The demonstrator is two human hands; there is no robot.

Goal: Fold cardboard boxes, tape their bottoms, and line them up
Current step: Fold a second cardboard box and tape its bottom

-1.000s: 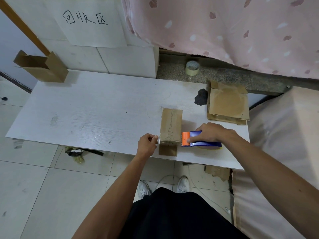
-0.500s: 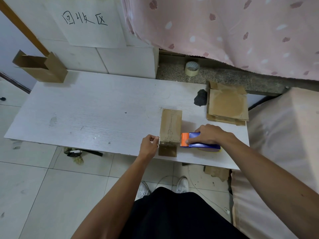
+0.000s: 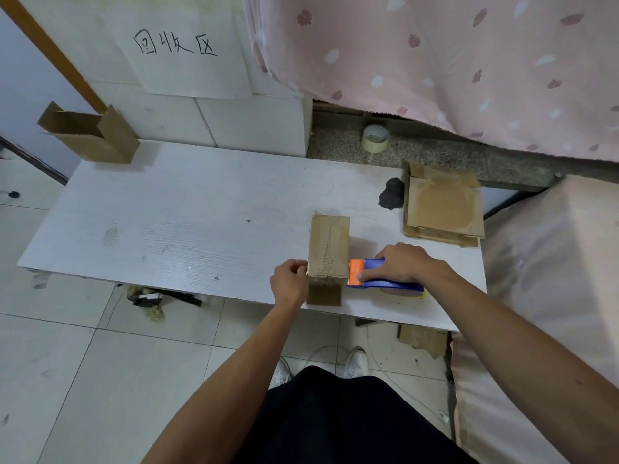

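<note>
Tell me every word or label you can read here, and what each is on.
"回收区": handwritten in dark pen on the white sheet.
Box: a row of tiny marks runs along its top, too small to read.
Dispenser: no label shows.

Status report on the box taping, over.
Left hand pinching the box at its near left corner. Right hand gripping tape dispenser against box's right side. Flat cardboard stack sits apart, back right; not in the way.
</note>
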